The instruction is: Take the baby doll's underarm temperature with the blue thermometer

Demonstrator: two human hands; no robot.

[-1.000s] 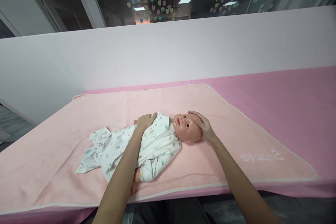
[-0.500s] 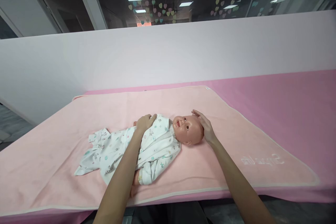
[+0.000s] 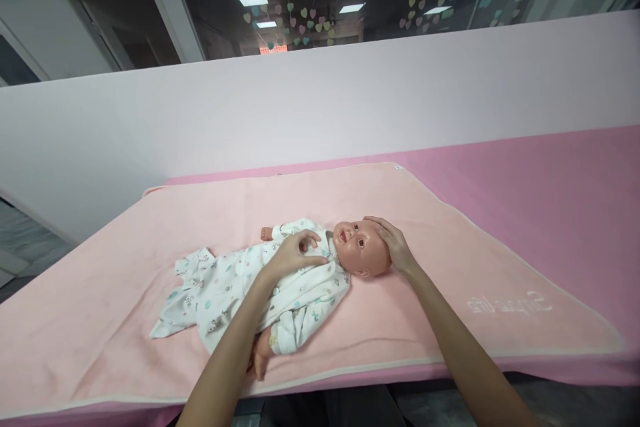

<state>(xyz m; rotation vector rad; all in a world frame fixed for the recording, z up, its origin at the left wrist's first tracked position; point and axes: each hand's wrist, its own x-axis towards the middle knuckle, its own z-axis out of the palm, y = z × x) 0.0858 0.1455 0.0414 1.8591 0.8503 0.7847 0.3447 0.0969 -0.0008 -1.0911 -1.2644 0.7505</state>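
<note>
while the left hand (image 3: 291, 257) (curved, empty) overlies a doll (image 3: 307, 290), the outstretched right hand (image 3: 397, 248) cups its head (image 3: 361, 252).

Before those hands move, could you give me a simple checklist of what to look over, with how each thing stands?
1. Doll lying face up on the peach blanket: ok.
2. Right hand against the doll's head, at the crown and forehead: ok.
3. Left hand over the doll's chest, thumb and fingers apart: ok.
4. Left fingers touching the printed outfit: cannot tell; the contact is unclear from this view.
5. Doll's far hand showing outside its sleeve: ok.
6. Blanket lying flat without creases: not ok; wrinkles show near the doll's legs.
</note>
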